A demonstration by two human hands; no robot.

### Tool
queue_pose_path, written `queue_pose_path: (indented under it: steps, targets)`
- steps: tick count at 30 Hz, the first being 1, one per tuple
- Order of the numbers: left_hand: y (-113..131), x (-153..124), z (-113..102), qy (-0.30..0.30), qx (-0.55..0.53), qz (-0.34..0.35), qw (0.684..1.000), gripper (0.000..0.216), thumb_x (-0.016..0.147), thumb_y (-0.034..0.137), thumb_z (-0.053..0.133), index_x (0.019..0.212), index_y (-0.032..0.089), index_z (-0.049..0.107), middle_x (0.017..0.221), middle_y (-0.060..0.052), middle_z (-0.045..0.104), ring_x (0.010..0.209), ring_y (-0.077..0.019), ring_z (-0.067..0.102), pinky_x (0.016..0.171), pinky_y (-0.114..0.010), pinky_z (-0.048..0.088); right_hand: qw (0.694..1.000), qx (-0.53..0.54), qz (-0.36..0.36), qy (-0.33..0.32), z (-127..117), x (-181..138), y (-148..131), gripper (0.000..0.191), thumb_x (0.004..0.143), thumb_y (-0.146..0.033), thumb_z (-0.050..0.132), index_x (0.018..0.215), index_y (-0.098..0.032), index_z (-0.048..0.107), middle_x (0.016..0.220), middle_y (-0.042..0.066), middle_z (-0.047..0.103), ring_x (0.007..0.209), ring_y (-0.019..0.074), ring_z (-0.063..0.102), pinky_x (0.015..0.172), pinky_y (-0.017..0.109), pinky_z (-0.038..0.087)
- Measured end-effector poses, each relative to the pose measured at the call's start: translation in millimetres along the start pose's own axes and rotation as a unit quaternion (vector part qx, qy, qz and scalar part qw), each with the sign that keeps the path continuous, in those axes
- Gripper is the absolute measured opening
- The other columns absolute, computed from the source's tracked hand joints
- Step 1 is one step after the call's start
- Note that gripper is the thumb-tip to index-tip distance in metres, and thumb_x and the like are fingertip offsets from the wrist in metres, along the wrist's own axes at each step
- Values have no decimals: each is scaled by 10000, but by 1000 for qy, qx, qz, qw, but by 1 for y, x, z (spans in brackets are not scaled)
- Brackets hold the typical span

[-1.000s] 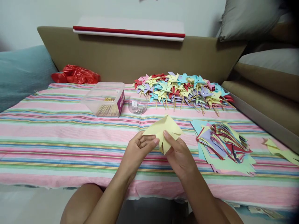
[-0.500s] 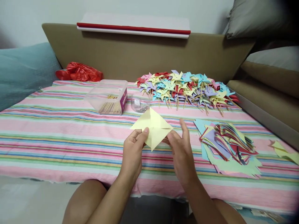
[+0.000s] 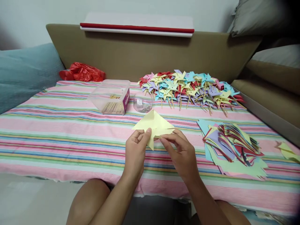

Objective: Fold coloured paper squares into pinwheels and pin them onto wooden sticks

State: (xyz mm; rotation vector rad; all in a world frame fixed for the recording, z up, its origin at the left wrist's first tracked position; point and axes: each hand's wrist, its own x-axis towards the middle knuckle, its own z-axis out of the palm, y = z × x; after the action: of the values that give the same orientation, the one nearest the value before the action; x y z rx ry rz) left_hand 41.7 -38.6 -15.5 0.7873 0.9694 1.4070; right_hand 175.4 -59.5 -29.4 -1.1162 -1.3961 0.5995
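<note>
- My left hand [image 3: 136, 151], just left of the lower centre of the frame, is narrowed on the paper: thumb on top near the middle, fingers curled under the left side.
- My right hand [image 3: 184, 153], right of the lower centre, has thumb and fingers drawn close together at the paper's lower right edge. They look to be pinching it, though the fingers partly hide the contact.
- The yellow paper [image 3: 152, 120] sits between both hands at the centre of the frame, held above the cloth [image 3: 70, 150], one point up and another down. A cut runs in from its right corner.
- To do this well, I'd press the left thumb firmly at the middle, so the sheet can't twist. I'd guide the right flap lightly, bending rather than creasing, because a hard tug could lengthen the cut.
- Past my fingertips, above centre, lies a clear packet [image 3: 145, 108] of small metal bits; just left of it stands a clear tub [image 3: 99, 93] of wooden sticks [image 3: 114, 107].
- Right of centre, lower down, is a loose stack of coloured paper [image 3: 217, 145].
- Upper right of centre, paper pinwheels [image 3: 179, 76] lie heaped.
- Upper left, a red bag [image 3: 86, 72] lies crumpled.
</note>
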Motion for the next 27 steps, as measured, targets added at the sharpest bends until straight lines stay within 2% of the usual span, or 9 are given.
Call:
queue_pose_path:
  steps: [3,8,18,27]
  targets:
    - [0,-3,1,-16,42,17,999,213,826,351,767,796,154,690,691,-1,694,654,-106,614,654,-203,475,995,70,67,27,1,1,-2,104,886,-320,691,849,-244,750,998,44,648,911,187,653,790,311,569]
    - [-3,-5,4,-27,73,5,997,257,793,390,788,810,157,680,748,-34,737,723,-162,673,673,-246,493,982,105,146,51,5,1,-6,154,861,-354,714,799,-213,719,980,30,634,833,154,654,745,280,567]
    - [-5,-7,6,-20,82,12,996,272,770,400,804,778,151,693,737,-31,736,697,-142,652,669,-233,488,980,99,151,81,12,0,-6,216,814,-376,742,767,-203,623,875,8,576,740,143,605,660,273,546]
    - [-5,-8,6,-33,84,12,996,257,796,384,791,793,147,693,739,-25,729,714,-133,647,688,-227,492,978,111,151,88,15,-2,-2,228,815,-368,749,778,-204,596,885,6,560,778,146,612,692,275,543]
